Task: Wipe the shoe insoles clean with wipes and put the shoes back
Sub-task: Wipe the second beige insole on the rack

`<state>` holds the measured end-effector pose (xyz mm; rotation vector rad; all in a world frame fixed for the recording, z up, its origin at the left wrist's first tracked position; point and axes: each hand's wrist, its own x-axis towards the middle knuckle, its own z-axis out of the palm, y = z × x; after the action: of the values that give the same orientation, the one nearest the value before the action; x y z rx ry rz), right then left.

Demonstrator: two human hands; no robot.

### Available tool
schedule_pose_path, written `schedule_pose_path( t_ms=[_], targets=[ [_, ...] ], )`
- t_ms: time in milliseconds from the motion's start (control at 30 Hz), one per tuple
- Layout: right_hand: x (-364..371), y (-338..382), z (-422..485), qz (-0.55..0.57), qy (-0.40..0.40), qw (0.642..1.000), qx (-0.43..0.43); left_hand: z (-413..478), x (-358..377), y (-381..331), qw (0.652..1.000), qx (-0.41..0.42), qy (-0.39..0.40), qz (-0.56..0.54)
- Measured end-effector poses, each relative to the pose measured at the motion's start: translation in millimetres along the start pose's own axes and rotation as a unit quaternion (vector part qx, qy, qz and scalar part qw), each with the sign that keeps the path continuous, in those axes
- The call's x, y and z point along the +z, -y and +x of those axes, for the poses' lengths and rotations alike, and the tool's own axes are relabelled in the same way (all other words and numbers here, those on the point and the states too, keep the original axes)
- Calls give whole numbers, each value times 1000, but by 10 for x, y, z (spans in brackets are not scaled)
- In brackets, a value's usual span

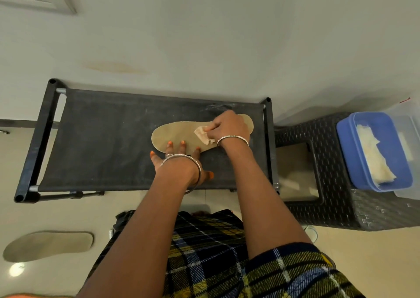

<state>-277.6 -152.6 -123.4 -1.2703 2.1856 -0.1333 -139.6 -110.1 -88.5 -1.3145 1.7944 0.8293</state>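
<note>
A tan insole [175, 134] lies flat on the dark fabric top of a black shoe rack [102, 143]. My left hand [179, 159] presses straight fingers on the insole's near edge and holds it still. My right hand [227, 125] grips a crumpled wipe [203, 135] and presses it on the insole near its right end. A second tan insole [48, 245] lies on the floor at the lower left. No shoes are in view.
A black woven stool [329, 179] stands right of the rack. On it sits a blue container [347, 156] with white wipes [375, 152] inside, next to a clear plastic box [406, 120]. A pale wall lies behind the rack.
</note>
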Motion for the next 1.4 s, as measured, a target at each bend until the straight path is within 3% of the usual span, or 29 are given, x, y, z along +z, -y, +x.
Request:
schedule_pose_path(
  t_ms=[100,200,333,400,567,667,867,933,1033,1100,1167,1300,1400],
  targets=[
    [-162,-237,49,2,-85,991,105,-13,-27,22,1000,2,2,4],
    [-168,-292,49,-4,-101,989,106,-26,-39,12,1000,-1,3,13],
    [-12,-91,4,-5,18,999,38,-34,-20,-59,1000,-9,-5,20],
    [-21,-71,-13,-5,46,998,44,-30,-20,-68,1000,-12,-4,26],
    [-267,-336,-15,0,-83,983,161,-31,-48,-24,1000,-5,5,26],
    [-219,-304,-19,4,-102,985,136,-28,-43,-11,999,-8,2,32],
    [55,-14,-22,27,46,998,36,18,1,-41,999,-19,3,35],
    [1,-56,-13,47,6,997,58,9,-6,-19,999,-14,3,31],
    [-143,-196,-33,43,-134,984,113,6,-24,14,1000,-7,9,25],
    [-162,-220,-69,39,-169,979,107,13,-28,17,1000,-6,11,24],
    [-119,-166,-73,51,-135,988,63,27,-22,6,1000,-10,9,21],
    [-30,-22,-82,57,7,997,-45,42,-11,-31,999,-16,9,27],
    [-21,-68,-31,55,-14,998,-14,30,-27,-21,1000,-15,10,17]
  ],
)
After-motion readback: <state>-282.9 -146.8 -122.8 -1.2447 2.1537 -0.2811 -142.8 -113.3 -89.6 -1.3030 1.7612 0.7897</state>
